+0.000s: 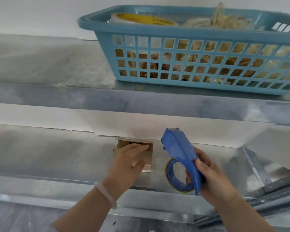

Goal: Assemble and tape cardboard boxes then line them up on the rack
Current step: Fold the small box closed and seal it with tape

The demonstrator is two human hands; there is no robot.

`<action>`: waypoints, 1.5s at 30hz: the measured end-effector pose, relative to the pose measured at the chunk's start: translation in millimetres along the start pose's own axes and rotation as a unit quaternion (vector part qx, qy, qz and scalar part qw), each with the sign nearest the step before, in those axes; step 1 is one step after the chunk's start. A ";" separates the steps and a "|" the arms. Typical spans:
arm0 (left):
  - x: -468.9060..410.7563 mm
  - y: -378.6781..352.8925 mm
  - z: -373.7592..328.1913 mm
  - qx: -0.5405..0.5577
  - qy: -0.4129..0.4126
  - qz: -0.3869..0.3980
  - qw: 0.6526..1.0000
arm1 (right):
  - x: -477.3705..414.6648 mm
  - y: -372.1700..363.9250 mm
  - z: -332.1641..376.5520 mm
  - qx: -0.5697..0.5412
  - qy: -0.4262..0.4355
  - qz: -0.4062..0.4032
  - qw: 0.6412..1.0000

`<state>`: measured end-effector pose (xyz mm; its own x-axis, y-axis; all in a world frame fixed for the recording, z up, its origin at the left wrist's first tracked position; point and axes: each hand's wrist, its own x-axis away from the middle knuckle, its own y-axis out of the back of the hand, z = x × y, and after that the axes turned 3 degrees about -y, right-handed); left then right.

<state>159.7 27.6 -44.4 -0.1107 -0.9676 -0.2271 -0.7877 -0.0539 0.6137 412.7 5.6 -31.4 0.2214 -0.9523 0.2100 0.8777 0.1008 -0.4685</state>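
The left hand point(129, 159) is pressing its fairly straight fingers point(141, 147) flat over the small brown cardboard box point(149, 156), which is sitting near the back of the lower grey metal rack shelf point(57, 156), probably to stop it sliding while it is being squared into line. At the box's 3 o'clock, just beside it, the right hand point(208, 173) is clenching its fingers point(188, 179) round the handle of the blue plastic tape dispenser point(177, 148), nose pointing to 12 o'clock, likely keeping it ready for another box.

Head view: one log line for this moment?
left hand rests on cardboard box | right hand grips tape dispenser | box on lower shelf
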 end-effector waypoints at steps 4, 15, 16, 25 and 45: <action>-15.1 27.7 44.5 -0.134 0.031 -0.009 0.990 | -6.8 4.1 -5.0 0.005 -0.023 -0.006 1.000; -40.0 31.9 86.2 -0.061 0.048 0.030 0.997 | -64.4 -48.7 -8.2 0.092 -0.024 0.017 0.995; -39.6 32.1 88.9 -0.061 0.037 0.024 0.997 | -72.2 -55.4 -4.8 0.121 -0.019 0.023 0.992; -56.3 46.0 90.0 0.063 0.119 0.058 0.989 | -114.2 -90.7 17.1 0.436 -0.045 0.112 0.892; -67.0 50.9 67.2 0.422 0.397 0.004 0.815 | -129.9 -91.6 31.4 0.495 -0.123 0.143 0.848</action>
<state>86.3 106.3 -48.8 0.0445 -0.8402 0.5405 -0.9624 -0.1812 -0.2025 316.9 129.1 11.2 0.4604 -0.7711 0.4397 0.6724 0.6264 0.3944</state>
